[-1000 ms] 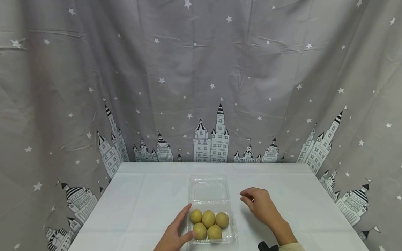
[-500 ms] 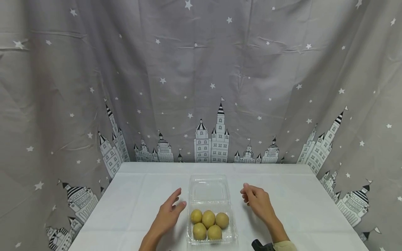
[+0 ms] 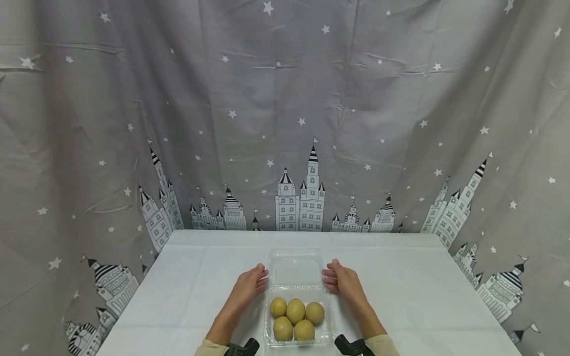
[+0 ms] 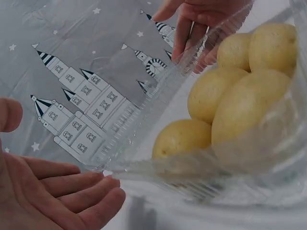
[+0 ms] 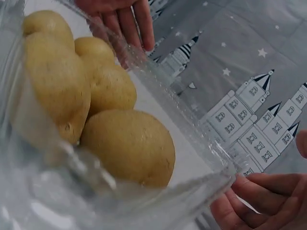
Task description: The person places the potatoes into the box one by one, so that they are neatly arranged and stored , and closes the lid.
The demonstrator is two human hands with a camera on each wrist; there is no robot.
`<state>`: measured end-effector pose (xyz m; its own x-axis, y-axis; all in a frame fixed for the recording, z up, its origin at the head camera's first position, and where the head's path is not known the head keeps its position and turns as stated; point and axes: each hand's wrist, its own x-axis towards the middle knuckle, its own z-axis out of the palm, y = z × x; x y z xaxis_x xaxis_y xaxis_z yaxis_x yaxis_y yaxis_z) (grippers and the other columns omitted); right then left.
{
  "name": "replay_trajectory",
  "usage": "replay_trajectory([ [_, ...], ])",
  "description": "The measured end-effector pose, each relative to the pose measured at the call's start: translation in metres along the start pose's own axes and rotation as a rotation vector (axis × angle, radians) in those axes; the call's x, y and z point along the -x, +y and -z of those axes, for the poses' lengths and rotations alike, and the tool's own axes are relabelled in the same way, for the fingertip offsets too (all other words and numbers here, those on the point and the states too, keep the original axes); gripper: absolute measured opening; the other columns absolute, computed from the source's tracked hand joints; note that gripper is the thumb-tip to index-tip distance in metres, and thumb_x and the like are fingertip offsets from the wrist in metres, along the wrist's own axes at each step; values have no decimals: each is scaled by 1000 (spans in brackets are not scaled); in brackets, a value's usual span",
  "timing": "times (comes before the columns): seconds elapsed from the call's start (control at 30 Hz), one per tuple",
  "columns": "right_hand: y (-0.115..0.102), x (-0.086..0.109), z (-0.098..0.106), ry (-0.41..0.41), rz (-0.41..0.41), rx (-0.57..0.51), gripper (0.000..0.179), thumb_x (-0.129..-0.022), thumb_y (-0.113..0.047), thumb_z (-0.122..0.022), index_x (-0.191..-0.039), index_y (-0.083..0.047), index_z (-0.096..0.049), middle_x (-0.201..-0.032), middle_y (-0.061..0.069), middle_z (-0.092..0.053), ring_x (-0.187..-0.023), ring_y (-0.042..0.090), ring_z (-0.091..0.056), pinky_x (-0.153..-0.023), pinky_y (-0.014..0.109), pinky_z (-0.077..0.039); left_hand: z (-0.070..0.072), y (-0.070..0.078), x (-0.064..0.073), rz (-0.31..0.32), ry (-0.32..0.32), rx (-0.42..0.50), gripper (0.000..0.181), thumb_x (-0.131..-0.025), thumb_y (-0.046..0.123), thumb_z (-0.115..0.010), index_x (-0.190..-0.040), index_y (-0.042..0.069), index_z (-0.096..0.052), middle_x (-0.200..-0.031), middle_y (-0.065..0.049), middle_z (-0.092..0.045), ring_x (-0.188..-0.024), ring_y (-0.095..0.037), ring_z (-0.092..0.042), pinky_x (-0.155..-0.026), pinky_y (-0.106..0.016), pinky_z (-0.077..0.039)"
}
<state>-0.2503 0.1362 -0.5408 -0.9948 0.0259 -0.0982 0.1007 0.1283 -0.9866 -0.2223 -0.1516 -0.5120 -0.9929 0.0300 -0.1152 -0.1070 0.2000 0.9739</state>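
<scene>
A clear plastic clamshell box (image 3: 299, 291) lies on the table with its lid (image 3: 296, 267) folded back, away from me. Several round, yellow-brown potatoes (image 3: 296, 311) sit in its near half. My left hand (image 3: 248, 286) is left of the box near the hinge, palm inward, fingers extended. In the left wrist view, the left fingers (image 4: 91, 191) are right at the box's edge. Across from it, my right hand (image 3: 345, 283) has relaxed fingers at the lid's right side. The right fingers (image 5: 268, 191) come up to the box's corner in the right wrist view.
A white cloth (image 3: 200, 267) covers the table. Behind it hangs a grey curtain (image 3: 249, 89) printed with stars and castles. Black wrist gear (image 3: 354, 345) shows at the cuffs, low beside the box's near corners.
The left hand leaves the box's near left side and moves forward, then comes alongside the lid. My right hand shifts left toward the lid. Box and potatoes stay in place.
</scene>
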Motion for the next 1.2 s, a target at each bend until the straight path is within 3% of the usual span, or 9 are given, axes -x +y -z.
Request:
replay_trajectory([
  [0.23, -6, 6, -1, -6, -8, -59, 64, -119, -44, -38, -144, 10, -62, -135, 25, -73, -111, 24, -77, -92, 34, -66, 1, 7, 2, -22, 18, 117, 64, -120, 35, -35, -156, -17, -44, -159, -34, -54, -146, -49, -58, -121, -55, -51],
  [0.53, -20, 25, 5, 46, 74, -18, 60, -119, -44, -40, -138, 5, -70, -138, 23, -73, -125, 36, -73, -103, 45, -63, 1, 19, 17, -93, 51, 108, 55, -121, 34, -35, -156, -4, -54, -154, -27, -62, -141, -45, -63, -118, -55, -54],
  [0.7, -28, 41, 10, 72, 84, -40, 57, -119, -41, -41, -128, 5, -73, -135, 20, -75, -125, 33, -72, -106, 43, -61, 1, 26, 31, -98, 62, 125, 52, -121, 30, -34, -147, -4, -63, -150, -24, -65, -140, -42, -64, -119, -54, -54],
  [0.87, -29, 57, 13, 70, 94, -13, 47, -117, -36, -49, -103, 1, -74, -134, 17, -77, -124, 27, -72, -106, 43, -62, -1, 24, 47, -86, 76, 107, 40, -117, 27, -50, -129, -2, -74, -143, -17, -72, -136, -32, -67, -116, -45, -56],
  [1.03, -24, 77, 13, 49, 119, 66, 21, -107, -22, -67, -97, -4, -72, -135, 14, -77, -129, 29, -71, -106, 44, -61, -4, 12, 63, -139, 90, 47, 17, -103, 16, -73, -114, 3, -77, -141, -14, -74, -137, -30, -68, -104, -26, -58],
  [1.13, -18, 87, 13, 40, 144, 59, 4, -97, -9, -73, -97, -5, -72, -135, 13, -77, -126, 27, -72, -101, 33, -62, -5, 3, 72, -197, 101, 23, 21, -95, 5, -76, -115, 2, -77, -142, -17, -72, -138, -37, -67, -103, -31, -61],
  [1.2, -13, 92, 14, 35, 166, 52, 8, -91, -2, -75, -97, -6, -73, -134, 12, -77, -124, 25, -73, -96, 28, -62, -7, -3, 77, -204, 106, 11, 28, -92, 2, -77, -120, 2, -76, -143, -19, -70, -137, -41, -66, -104, -41, -63],
])
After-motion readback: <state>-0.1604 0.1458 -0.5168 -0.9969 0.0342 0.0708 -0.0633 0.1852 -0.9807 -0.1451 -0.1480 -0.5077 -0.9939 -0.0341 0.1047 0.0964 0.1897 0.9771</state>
